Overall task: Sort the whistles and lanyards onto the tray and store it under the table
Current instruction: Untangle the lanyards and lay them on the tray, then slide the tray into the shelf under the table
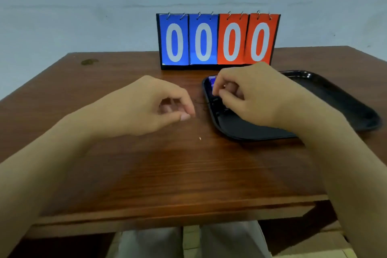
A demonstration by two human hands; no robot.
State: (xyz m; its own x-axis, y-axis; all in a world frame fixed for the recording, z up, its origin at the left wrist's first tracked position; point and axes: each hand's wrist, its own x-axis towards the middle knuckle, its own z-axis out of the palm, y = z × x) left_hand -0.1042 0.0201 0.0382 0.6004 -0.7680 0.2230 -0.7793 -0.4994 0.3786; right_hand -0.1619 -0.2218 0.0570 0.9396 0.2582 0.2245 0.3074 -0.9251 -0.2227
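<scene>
A black tray (339, 98) lies on the right half of the brown wooden table (167, 169). My right hand (255, 98) hovers over the tray's left end, its fingers curled round a small blue whistle (212, 80) with a metal ring. Dark items, seemingly black whistles or clips (217, 103), lie in the tray under that hand, partly hidden. A thin black lanyard cord (200, 102) runs from the tray's left rim onto the table. My left hand (155, 104) sits just left of the tray, thumb and forefinger pinched close by the cord's end; whether they hold it is unclear.
A flip scoreboard (217, 41) with two blue and two red cards, all showing 0, stands upright behind the tray near the wall. A small pale crumb (200, 138) lies on the table. Below the front edge are my legs in light trousers (188, 241).
</scene>
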